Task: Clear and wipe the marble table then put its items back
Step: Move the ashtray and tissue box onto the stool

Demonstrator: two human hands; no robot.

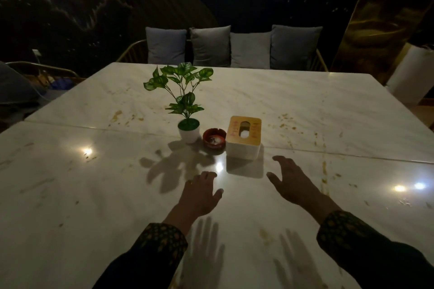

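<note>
A white marble table (94, 195) with brown stains fills the view. At its middle stand a small green plant in a white pot (189, 129), a red ashtray (214, 138) and a white tissue box with a yellow lid (244, 137), side by side. My left hand (199, 192) hovers over the table in front of the ashtray, fingers relaxed, holding nothing. My right hand (291, 183) is spread open just right of and in front of the tissue box, apart from it.
A bench with several grey cushions (232, 47) stands behind the far table edge. A chair with a dark cushion (16, 87) is at the left. A white cylindrical object (411, 75) stands at the far right. A seam (117, 129) crosses the tabletop.
</note>
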